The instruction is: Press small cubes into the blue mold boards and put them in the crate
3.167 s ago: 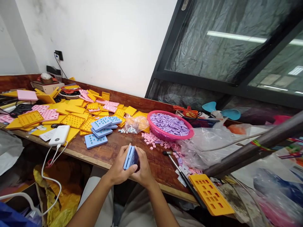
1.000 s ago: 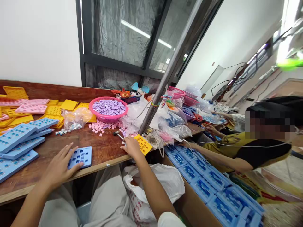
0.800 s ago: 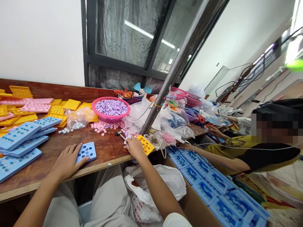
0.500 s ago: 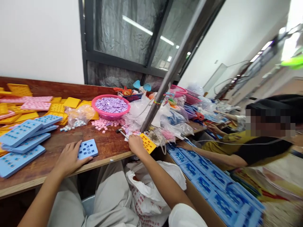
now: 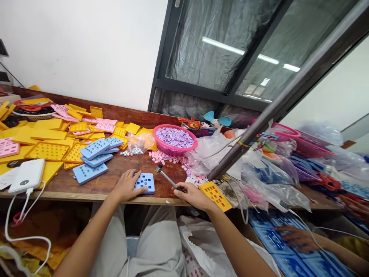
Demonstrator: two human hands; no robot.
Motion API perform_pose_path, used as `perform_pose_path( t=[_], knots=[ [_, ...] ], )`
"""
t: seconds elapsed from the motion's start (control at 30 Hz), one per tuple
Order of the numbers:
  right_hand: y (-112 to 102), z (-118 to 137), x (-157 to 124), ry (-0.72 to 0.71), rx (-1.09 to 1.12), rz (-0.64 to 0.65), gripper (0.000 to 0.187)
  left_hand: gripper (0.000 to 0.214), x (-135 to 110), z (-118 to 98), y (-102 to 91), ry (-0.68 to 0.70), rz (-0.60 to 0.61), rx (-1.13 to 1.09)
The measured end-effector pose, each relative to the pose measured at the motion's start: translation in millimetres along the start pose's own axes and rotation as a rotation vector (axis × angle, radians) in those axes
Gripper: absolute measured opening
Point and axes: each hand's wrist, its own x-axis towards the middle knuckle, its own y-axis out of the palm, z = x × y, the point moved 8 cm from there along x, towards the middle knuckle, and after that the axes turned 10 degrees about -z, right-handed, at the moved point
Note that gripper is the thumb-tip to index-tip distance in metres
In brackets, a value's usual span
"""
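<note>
Right hand (image 5: pixel 192 195) has now closed on the hammer handle (image 5: pixel 168 180); left hand (image 5: pixel 126 186) lies open, fingertips touching the blue mold (image 5: pixel 145 182).

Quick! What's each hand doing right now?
Left hand: open, resting on a blue plastic plate.
Right hand: closed, holding a small hammer by its handle.

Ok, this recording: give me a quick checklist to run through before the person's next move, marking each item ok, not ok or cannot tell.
1. Left hand resting on the blue plate: ok.
2. Blue plate lying flat on the table: ok.
3. Right hand firmly gripping the hammer: cannot tell, it touches the handle's end.
4. Loose pink pieces kept inside the pink basket: not ok, they lie on the table.
5. Co-worker's hand apart from the person's hands: ok.
</note>
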Motion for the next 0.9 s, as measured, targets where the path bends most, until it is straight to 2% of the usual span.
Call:
perform_pose_path(
  t=[0.07, 0.13, 0.23, 0.37, 0.43, 0.53, 0.63, 0.77, 0.9],
  knots=[
    [9.3, 13.0, 6.4, -0.022, 0.02, 0.103, 0.04, 0.087, -0.2, 1.2, -0.8, -0.016, -0.012, 0.007],
    [8.5, 21.0, 12.2, -0.049, 0.002, 0.106, 0.037, 0.088, -0.2, 1.2, -2.2, -0.028, -0.023, 0.006],
    [-0.6, 19.1, 17.8, -0.054, -0.116, 0.003, 0.035, 0.089, -0.5, 0.6, -3.2, -0.04, -0.024, 0.01],
    [-4.6, 9.6, 19.6, -0.132, -0.487, -0.065, 0.029, 0.092, -1.4, 0.6, -3.1, -0.052, -0.022, 0.004],
    [-8.6, 8.4, 20.4, -0.162, -0.544, -0.139, 0.032, 0.093, -2.0, 0.6, -2.4, -0.05, -0.019, -0.008],
    [-12.8, 5.4, 22.3, -0.132, -0.587, -0.238, 0.034, 0.093, -2.7, 1.5, -1.5, -0.049, -0.022, -0.018],
    [-4.3, 0.8, 26.6, -0.106, -0.676, -0.164, 0.029, 0.093, -3.1, 2.6, -0.9, -0.056, -0.026, -0.017],
    [-6.2, 3.2, 33.6, -0.109, -0.66, -0.204, 0.029, 0.093, -3.5, 2.6, -0.2, -0.058, -0.018, -0.008],
    [-6.3, -1.5, 35.7, -0.084, -0.721, -0.163, 0.027, 0.094, -2.7, 2.0, -1.8, -0.061, -0.022, 0.001]
  ],
)
